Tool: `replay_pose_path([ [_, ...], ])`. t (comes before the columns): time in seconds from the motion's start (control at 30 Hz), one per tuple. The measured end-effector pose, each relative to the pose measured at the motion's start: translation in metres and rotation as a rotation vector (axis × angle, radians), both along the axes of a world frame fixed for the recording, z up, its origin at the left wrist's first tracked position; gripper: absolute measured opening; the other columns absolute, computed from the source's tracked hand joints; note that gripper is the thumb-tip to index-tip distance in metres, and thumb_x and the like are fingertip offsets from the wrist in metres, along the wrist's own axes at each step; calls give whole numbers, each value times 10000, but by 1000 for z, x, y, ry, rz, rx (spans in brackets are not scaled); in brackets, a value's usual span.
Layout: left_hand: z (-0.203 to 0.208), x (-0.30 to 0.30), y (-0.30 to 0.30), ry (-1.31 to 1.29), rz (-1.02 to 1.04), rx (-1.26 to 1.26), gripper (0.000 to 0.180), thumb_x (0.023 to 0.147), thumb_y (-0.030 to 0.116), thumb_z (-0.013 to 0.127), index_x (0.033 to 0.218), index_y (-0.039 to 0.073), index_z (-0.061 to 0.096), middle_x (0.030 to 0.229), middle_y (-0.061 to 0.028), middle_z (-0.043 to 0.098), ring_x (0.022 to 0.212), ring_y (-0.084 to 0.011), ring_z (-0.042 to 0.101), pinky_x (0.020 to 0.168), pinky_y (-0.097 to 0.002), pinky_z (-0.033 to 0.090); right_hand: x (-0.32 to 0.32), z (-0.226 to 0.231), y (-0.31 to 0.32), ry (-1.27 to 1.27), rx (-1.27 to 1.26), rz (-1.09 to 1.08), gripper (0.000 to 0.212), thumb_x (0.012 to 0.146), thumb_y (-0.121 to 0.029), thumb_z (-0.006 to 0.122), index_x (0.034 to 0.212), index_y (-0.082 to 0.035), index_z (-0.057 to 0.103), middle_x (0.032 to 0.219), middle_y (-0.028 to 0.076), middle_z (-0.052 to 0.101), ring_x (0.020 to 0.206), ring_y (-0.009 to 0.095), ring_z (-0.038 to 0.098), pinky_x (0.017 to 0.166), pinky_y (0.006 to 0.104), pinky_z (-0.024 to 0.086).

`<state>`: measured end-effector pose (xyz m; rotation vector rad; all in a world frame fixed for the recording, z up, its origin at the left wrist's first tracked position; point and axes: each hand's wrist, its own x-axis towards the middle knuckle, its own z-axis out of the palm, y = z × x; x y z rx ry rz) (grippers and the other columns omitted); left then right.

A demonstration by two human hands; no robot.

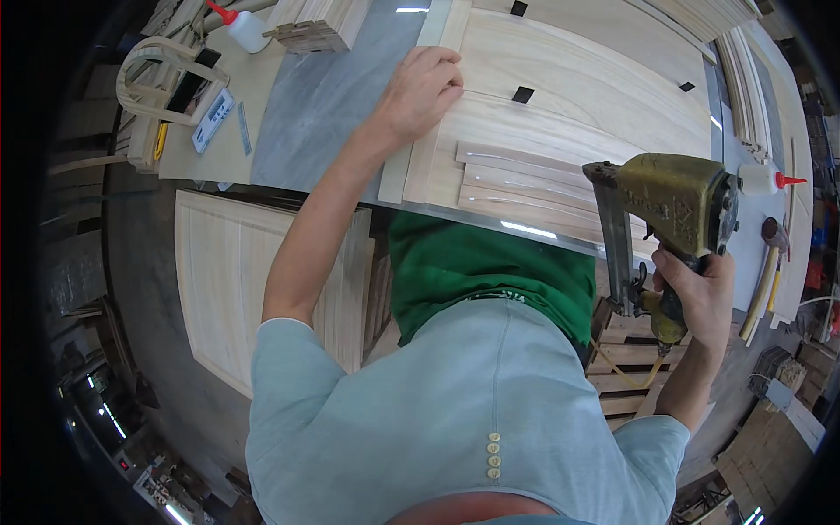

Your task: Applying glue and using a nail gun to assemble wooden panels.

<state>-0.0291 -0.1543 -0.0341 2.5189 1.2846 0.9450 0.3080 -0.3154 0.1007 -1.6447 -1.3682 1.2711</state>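
My right hand point(700, 293) is wrapped round the grip of an olive-gold pneumatic nail gun point(669, 197), with a yellow air hose point(634, 382) below it. The gun hangs over the near right part of a pale wooden panel point(569, 74). My left hand point(420, 96) rests at the panel's left side, over a light wooden strip point(423, 166). Its fingers are curled together, and their tips are partly hidden, so what they hold cannot be made out. Several thin wooden slats point(525, 182), with glossy glue-like lines on them, lie along the panel's near edge.
Glue bottles with red tips stand at the far left point(247, 31) and right point(759, 179). A hammer point(766, 262) lies at the right. Stacked wood strips point(319, 22) sit at the back, beside the grey tabletop point(306, 114). Wooden panels point(232, 271) lean below left.
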Motion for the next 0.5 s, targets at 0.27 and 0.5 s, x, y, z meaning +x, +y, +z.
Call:
replay_pose_path([
  [0.27, 0, 0, -7, 33, -15, 10, 89, 806, 88, 607, 854, 13, 613, 1117, -101, 577, 1060, -288, 506, 914, -362, 411, -4, -2, -2, -14, -11, 27, 165, 795, -68, 702, 878, 29, 597, 746, 40, 593, 568, 107, 554, 499, 240, 439],
  [0.5, -3, 1, -10, 28, 9, 28, 97, 804, 83, 611, 856, 5, 631, 1100, -98, 588, 1055, -283, 516, 909, -357, 416, -6, -3, -2, -28, -50, 22, 165, 794, -70, 698, 875, 28, 592, 740, 39, 592, 569, 107, 556, 503, 237, 440],
])
